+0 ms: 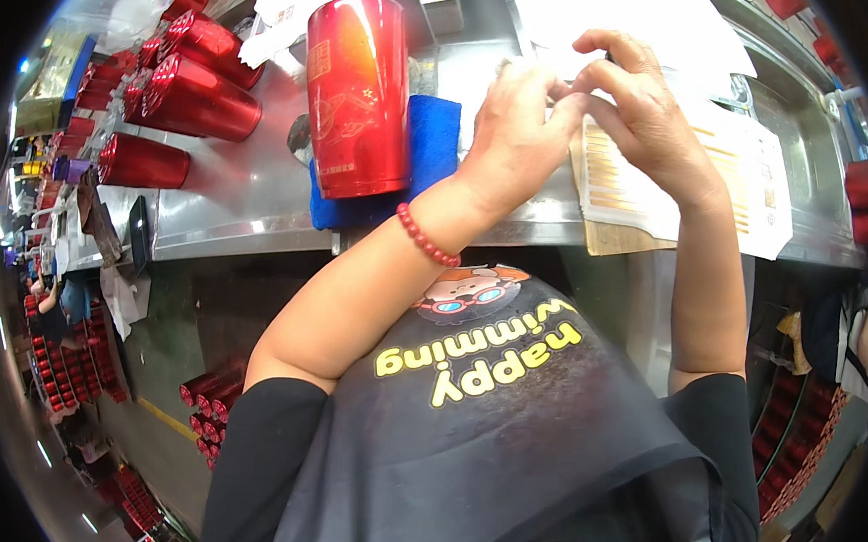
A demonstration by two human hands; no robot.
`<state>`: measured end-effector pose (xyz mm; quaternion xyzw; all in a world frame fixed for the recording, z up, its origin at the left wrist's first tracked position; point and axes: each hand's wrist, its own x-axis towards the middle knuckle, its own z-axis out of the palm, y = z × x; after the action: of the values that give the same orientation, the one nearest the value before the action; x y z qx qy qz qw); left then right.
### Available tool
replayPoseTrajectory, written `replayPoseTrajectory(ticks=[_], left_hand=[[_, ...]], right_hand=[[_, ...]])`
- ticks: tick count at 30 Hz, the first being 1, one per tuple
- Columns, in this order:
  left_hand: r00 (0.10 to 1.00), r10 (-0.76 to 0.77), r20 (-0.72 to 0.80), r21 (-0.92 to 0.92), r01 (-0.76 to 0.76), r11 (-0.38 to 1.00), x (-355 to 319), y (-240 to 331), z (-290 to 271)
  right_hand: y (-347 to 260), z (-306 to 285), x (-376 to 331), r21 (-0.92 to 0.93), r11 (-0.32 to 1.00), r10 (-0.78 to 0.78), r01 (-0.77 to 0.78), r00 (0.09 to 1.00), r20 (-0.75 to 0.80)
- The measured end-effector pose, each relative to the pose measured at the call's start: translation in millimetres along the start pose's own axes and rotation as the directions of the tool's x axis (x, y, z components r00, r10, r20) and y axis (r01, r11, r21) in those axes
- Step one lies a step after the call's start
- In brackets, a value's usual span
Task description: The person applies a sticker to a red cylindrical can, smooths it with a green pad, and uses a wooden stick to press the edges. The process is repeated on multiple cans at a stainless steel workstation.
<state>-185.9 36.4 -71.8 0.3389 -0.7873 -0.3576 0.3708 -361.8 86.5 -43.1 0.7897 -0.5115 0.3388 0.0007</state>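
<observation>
Red tumbler (pixel 359 97) points lengthwise up the view; hands (pixel 512 122) at its right.

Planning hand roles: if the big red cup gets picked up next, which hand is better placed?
Left hand, probably: it's nearer the big red cup. Right hand is farther off, over the strip sheet. Whether either is holding something is unclear.

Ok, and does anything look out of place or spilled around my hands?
Slightly: the gold-marked white sheets near your right hand look askew, not squared with the brown board beneath, reaching past it on the right. I see no spill or damage.
</observation>
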Motion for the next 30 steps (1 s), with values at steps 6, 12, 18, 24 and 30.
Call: replayPoseTrajectory(ticks=[6, 12, 18, 24, 30], left_hand=[[0.970, 0.234, -0.063, 0.234, -0.214, 0.949, -6, 15, -24], [0.922, 0.376, -0.093, 0.375, -0.318, 0.871, -13, 27, -47], [0.900, 0.436, 0.013, 0.444, -0.396, 0.804, -40, 34, -97], [0.978, 0.203, 0.057, 0.741, -0.178, 0.647, -84, 5, -156], [0.962, 0.273, -0.026, 0.588, -0.206, 0.782, -97, -43, -164]], right_hand=[[-21, 3, 6, 0.044, 0.999, 0.012, -0.009, 0.998, -0.069], [-34, 5, 4, 0.313, 0.931, 0.187, -0.187, 0.982, 0.031], [-45, -7, 1, 0.544, 0.782, 0.279, -0.303, 0.951, 0.129], [-76, 1, 13, 0.483, 0.820, 0.266, -0.307, 0.952, 0.155], [-108, 15, 34, 0.346, 0.922, 0.128, -0.174, 0.980, 0.154]])
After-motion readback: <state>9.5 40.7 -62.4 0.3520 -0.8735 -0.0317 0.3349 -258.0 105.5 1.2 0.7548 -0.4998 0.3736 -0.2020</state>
